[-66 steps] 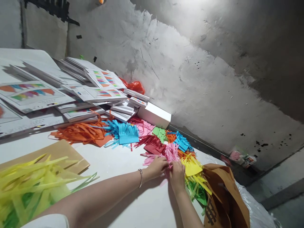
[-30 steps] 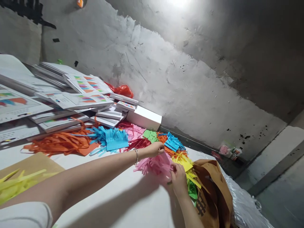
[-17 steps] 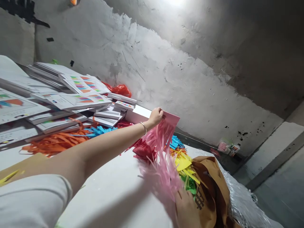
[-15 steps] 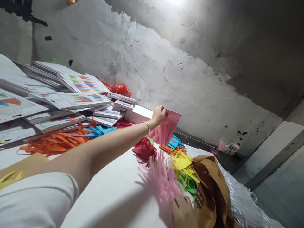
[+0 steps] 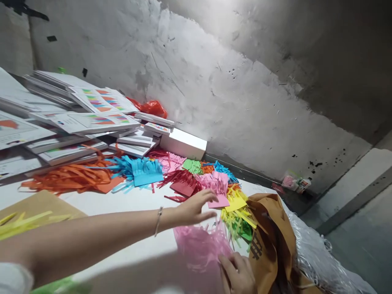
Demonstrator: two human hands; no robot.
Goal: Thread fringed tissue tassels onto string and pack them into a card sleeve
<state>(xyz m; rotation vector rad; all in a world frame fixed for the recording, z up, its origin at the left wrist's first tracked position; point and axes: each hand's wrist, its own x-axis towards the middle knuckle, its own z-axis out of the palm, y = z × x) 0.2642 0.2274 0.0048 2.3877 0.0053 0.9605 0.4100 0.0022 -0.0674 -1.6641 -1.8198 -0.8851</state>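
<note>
My left hand [image 5: 197, 208] is open, its fingers stretched out over a pink fringed paper piece [image 5: 218, 201] that lies on the pile. Close to the bottom edge, my right hand [image 5: 240, 274] has its fingers closed at the edge of a second pink fringed tissue paper [image 5: 200, 245], whose strips are blurred by motion. Around my left hand lie a dark red fringed paper [image 5: 185, 188], a yellow one [image 5: 237, 203] and a green one [image 5: 245, 230].
Blue [image 5: 148, 171] and orange [image 5: 73, 179] fringes lie left, before stacked white boxes [image 5: 98, 122]. A white box [image 5: 183, 143] stands by the wall. A brown bag [image 5: 272, 232] and clear plastic [image 5: 315, 245] are at right; yellow strips rest on brown paper [image 5: 45, 204].
My left hand has let go of its pink fringed paper, which now lies on the pile, and has drawn back nearer. The pink fringe at my right hand has swung lower and left.
</note>
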